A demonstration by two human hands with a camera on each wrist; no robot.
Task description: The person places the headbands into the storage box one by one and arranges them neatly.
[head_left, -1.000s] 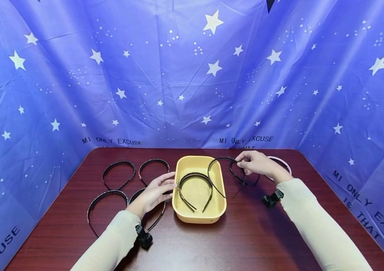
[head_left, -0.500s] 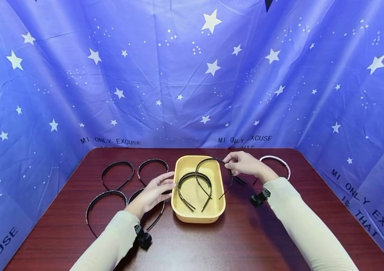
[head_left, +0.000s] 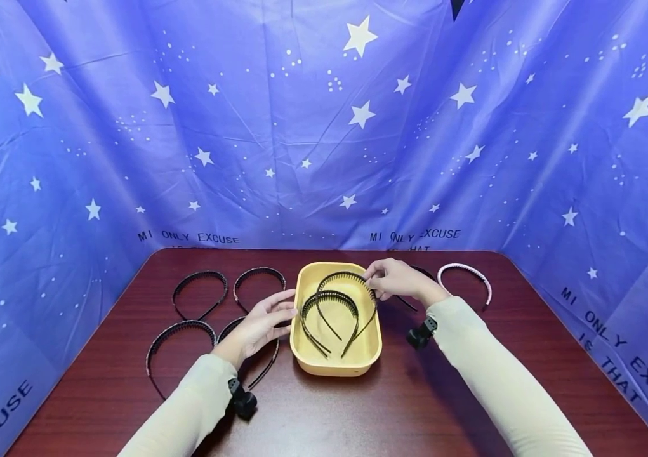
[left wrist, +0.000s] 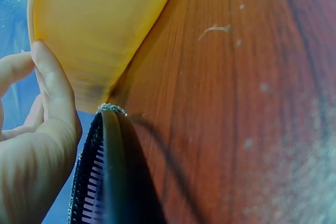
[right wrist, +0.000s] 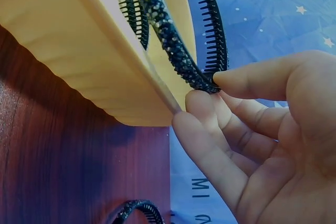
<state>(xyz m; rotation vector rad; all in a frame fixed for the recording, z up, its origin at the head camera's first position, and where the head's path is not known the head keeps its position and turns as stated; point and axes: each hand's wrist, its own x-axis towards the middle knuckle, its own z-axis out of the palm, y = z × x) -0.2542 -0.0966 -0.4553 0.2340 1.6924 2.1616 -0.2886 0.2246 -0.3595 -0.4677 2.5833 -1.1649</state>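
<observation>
A: What's nearest?

B: On the table (head_left: 324,416), two bands, a front band (head_left: 183,325) and a half-hidden band (head_left: 271,362) below the left hand (head_left: 257,327). That hand's fingers are fairly straight, their tips against the tub's (head_left: 335,368) left wall; they aren't curled round anything.

A: And in the tub?

B: An inner band (head_left: 330,296) lies there, tips towards the person. Just past it is the held band (head_left: 339,275), over the tub's farther half. The two overlap in the head view; I can't tell whether they touch.

A: What is the right hand (head_left: 398,280) doing?

B: Pinching the held band between thumb and fingers at its glittery right shoulder, right by the tub's right rim.

A: Which relation matters most?

B: I'd say the band's side from the hand: it reaches left, over the tub, while the hand stays at the rim. Its long axis runs roughly with the tub's, arc on the far side, tips towards the person. The right hand is the nearer one; the left is across the tub.

A: Farther off?

B: Two back-left bands, one outer (head_left: 200,275) and one inner-side (head_left: 259,271); a dark band (head_left: 423,272) partly behind the right hand; a pink band (head_left: 466,268) beyond that; then the starry drape (head_left: 278,127).
</observation>
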